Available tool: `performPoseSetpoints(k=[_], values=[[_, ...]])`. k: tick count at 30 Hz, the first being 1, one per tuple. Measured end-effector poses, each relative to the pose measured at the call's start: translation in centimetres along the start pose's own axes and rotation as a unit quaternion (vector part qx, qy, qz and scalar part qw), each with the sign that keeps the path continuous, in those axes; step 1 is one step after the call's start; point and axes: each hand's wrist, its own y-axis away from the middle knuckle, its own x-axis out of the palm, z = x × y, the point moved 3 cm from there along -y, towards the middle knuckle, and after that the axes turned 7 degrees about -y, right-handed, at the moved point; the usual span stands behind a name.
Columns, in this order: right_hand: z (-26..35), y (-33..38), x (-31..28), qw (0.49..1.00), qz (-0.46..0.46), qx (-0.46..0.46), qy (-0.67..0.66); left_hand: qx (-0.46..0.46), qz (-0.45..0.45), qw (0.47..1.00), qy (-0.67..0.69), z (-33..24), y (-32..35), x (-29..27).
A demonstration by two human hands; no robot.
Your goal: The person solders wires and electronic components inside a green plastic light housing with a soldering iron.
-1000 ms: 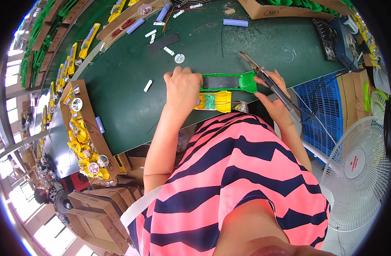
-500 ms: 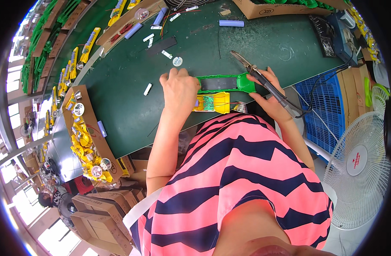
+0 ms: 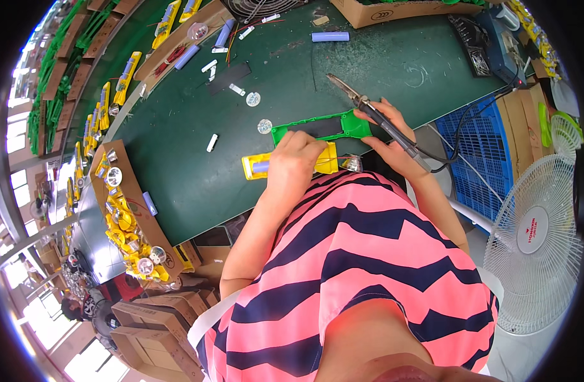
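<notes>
A soldering iron (image 3: 394, 131) lies across my right hand (image 3: 395, 141), its metal tip pointing to the far left. The thumb and fingers of that hand also grip the right end of a green plastic housing (image 3: 357, 126), which has a dark strip inside. Nearer to me lies a yellow plastic housing (image 3: 330, 156) with a purple battery cell (image 3: 260, 167) and thin wires. A shiny reflector cup (image 3: 351, 163) sits at its right end. My left hand (image 3: 294, 159) is over the yellow housing, fingers curled together at the green housing's near edge; what they pinch is hidden.
Two round white discs (image 3: 253, 99), small white pieces (image 3: 212, 142) and loose purple cells (image 3: 330, 37) lie on the green table (image 3: 190, 114). Left stands a carton (image 3: 136, 197) of yellow housings. A soldering station (image 3: 500, 54) is far right; a white fan (image 3: 532, 235) stands right.
My left hand has left the green housing's left end and moved right and nearer, over the yellow housing. A round disc beside that end now shows. The whole view has shifted slightly.
</notes>
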Motion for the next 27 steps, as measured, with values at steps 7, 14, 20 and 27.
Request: performPoseSetpoints(k=[7,14,20,27], values=[[-0.2,-1.2,1.5,0.993,0.051,-0.087,0.061,0.003,-0.093,0.995,-0.038,0.5,1.6,0.8],[1.8,-0.1,2.7,0.993,0.099,-0.054,0.027,-0.069,-0.096,0.992,-0.036,-0.9,2.0,-0.2],[1.8,-1.3,0.9,0.994,0.039,-0.091,0.034,-0.112,-0.037,0.988,-0.101,1.0,0.5,0.3],[1.9,-3.7,-2.3,0.995,0.014,-0.091,-0.036,-0.173,0.021,0.984,-0.026,2.3,-1.4,-1.1]])
